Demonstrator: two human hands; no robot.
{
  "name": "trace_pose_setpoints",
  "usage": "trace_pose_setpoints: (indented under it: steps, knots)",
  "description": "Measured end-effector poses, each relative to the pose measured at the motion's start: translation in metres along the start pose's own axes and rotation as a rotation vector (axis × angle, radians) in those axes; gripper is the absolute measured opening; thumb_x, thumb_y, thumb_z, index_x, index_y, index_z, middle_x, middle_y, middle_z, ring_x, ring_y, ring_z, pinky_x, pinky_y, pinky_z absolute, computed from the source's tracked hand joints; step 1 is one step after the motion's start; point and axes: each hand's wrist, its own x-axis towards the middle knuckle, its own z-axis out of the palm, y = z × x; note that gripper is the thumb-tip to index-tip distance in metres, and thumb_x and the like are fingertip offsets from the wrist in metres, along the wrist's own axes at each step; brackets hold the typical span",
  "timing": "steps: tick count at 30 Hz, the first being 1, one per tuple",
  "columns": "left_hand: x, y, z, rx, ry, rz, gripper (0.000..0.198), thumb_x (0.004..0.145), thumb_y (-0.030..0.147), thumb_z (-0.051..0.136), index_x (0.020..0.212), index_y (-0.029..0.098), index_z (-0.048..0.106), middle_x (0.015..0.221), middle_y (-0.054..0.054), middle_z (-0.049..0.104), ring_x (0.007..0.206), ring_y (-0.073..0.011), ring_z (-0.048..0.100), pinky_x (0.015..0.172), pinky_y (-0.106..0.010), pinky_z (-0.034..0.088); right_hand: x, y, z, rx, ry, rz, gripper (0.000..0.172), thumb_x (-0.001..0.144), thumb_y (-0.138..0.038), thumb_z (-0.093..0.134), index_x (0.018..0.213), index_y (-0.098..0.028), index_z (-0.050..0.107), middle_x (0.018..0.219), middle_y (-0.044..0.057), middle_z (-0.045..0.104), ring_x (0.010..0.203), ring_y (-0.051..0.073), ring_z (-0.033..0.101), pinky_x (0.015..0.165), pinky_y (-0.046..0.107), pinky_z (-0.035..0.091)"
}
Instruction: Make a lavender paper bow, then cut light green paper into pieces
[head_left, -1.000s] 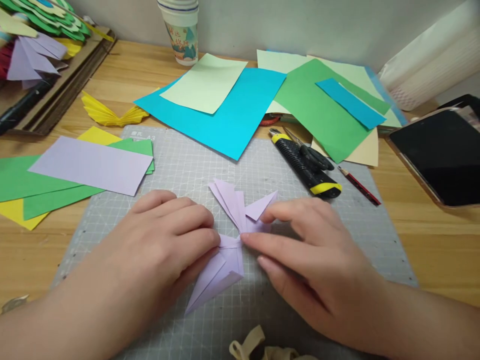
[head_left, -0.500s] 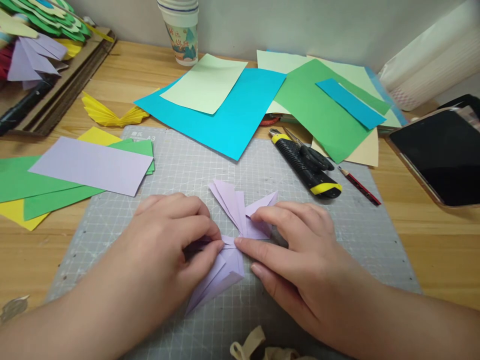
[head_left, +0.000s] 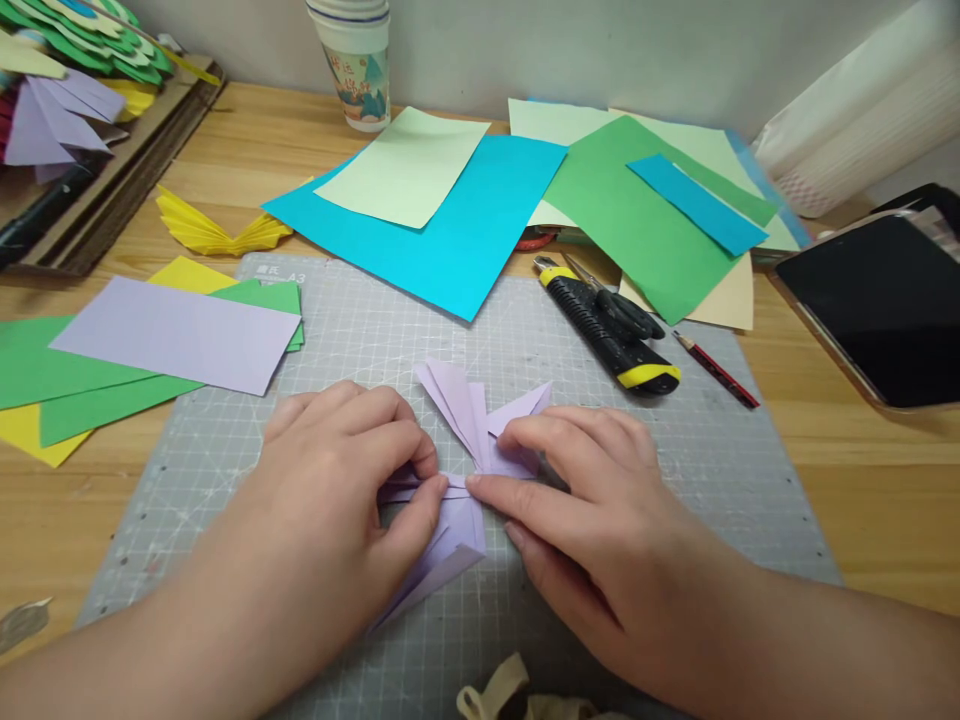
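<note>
A folded light purple paper piece [head_left: 450,550] with several pleated flaps lies near the middle of the grey gridded cutting mat [head_left: 720,520]. My left hand [head_left: 345,470] is closed, pinching a narrow fold near its centre between thumb and forefinger. At the centre, the tip of my right hand's [head_left: 592,510] forefinger presses the paper down beside that pinch. Its other fingers curl over the right-hand flaps, holding them against the mat, and its thumb rests just below, off the paper. Part of the left flaps is hidden under my left hand.
Purple, green and yellow strips [head_left: 180,335] lie left, below a pleated yellow paper [head_left: 217,230]. Blue [head_left: 450,270] and green sheets [head_left: 622,210] lie behind. A utility knife [head_left: 604,325], scissors [head_left: 630,315], a pencil [head_left: 716,370], a tablet [head_left: 885,310] and paper cups [head_left: 356,80] stand around.
The view has shifted slightly. My left thumb and forefinger have moved a little on the fold, showing more of the narrow strip between them; my right hand stays nearly still.
</note>
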Motion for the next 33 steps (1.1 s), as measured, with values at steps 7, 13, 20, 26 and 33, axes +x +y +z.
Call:
trace_pose_setpoints:
  steps: [7,13,20,26,33]
  knots:
    - [0.002,-0.001,0.003,-0.069,-0.039,0.008,0.018,0.086,0.030,0.056,0.071,0.022,0.061,0.077,-0.002,0.060,0.078,-0.0201,0.052,0.071,-0.039,0.036,0.002,-0.001,-0.003,0.004,0.109,0.014,0.023,0.090,-0.016,0.052,0.105,-0.019,0.069,0.113,0.009,0.062,0.106,0.025,0.051,0.089,0.044,0.032]
    - [0.003,-0.001,0.002,-0.095,-0.056,-0.006,0.019,0.086,0.030,0.054,0.070,0.022,0.062,0.077,-0.002,0.059,0.077,-0.0210,0.051,0.071,-0.040,0.037,0.000,-0.004,-0.003,-0.081,0.135,-0.040,0.023,0.090,-0.019,0.054,0.105,-0.023,0.070,0.103,0.004,0.068,0.093,0.021,0.057,0.083,0.042,0.028]
    - [0.005,-0.002,0.001,-0.075,-0.078,-0.025,0.020,0.085,0.032,0.055,0.069,0.023,0.062,0.077,-0.003,0.058,0.080,-0.0227,0.050,0.073,-0.042,0.037,-0.001,-0.012,0.004,-0.166,0.114,-0.022,0.026,0.091,-0.021,0.053,0.111,-0.025,0.070,0.097,0.000,0.071,0.086,0.020,0.056,0.083,0.041,0.025]
    - [0.006,-0.001,0.002,-0.061,-0.070,-0.016,0.021,0.085,0.032,0.055,0.067,0.023,0.062,0.075,-0.003,0.058,0.079,-0.0221,0.051,0.072,-0.040,0.037,-0.002,-0.013,0.006,-0.198,0.067,-0.024,0.028,0.092,-0.022,0.051,0.116,-0.022,0.067,0.099,0.000,0.071,0.087,0.021,0.056,0.084,0.043,0.026]
    - [0.006,-0.002,-0.002,-0.047,-0.095,-0.007,0.022,0.086,0.032,0.053,0.068,0.022,0.061,0.075,-0.003,0.058,0.077,-0.0209,0.051,0.071,-0.038,0.038,-0.003,-0.015,0.007,-0.188,0.042,0.002,0.029,0.094,-0.022,0.049,0.116,-0.021,0.067,0.094,0.000,0.070,0.086,0.021,0.056,0.083,0.043,0.027]
